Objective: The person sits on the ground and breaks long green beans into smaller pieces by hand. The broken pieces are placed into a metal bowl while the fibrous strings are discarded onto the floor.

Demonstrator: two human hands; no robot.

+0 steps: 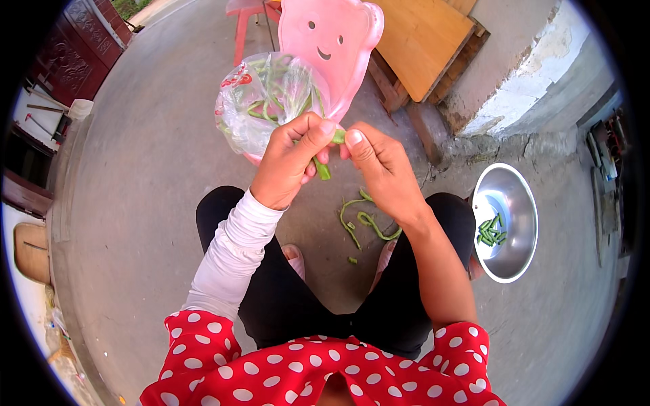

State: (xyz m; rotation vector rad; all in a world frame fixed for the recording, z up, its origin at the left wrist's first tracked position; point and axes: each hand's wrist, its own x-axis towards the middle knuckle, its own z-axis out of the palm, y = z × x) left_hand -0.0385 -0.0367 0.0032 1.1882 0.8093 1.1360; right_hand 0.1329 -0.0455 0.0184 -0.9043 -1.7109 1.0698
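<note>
In front of me, my left hand (299, 157) is closed around green bean pieces, and the cut end of one piece (322, 169) sticks out below its fingers. Between thumb and forefinger, my right hand (380, 170) pinches the end of a green bean (338, 136) that spans the gap between both hands. Just beyond the hands, a clear plastic bag (246, 133) with red print holds long green beans (263, 109). It rests on a pink plastic chair (325, 35) with a smiling face cut into its backrest.
To the right on the floor, a stainless steel basin (523, 228) contains several short bean pieces (490, 231). Twisted bean scraps (378, 228) lie on the concrete floor (152, 203) between my feet. A wooden board (426, 45) stands beyond, near the peeling wall (533, 76).
</note>
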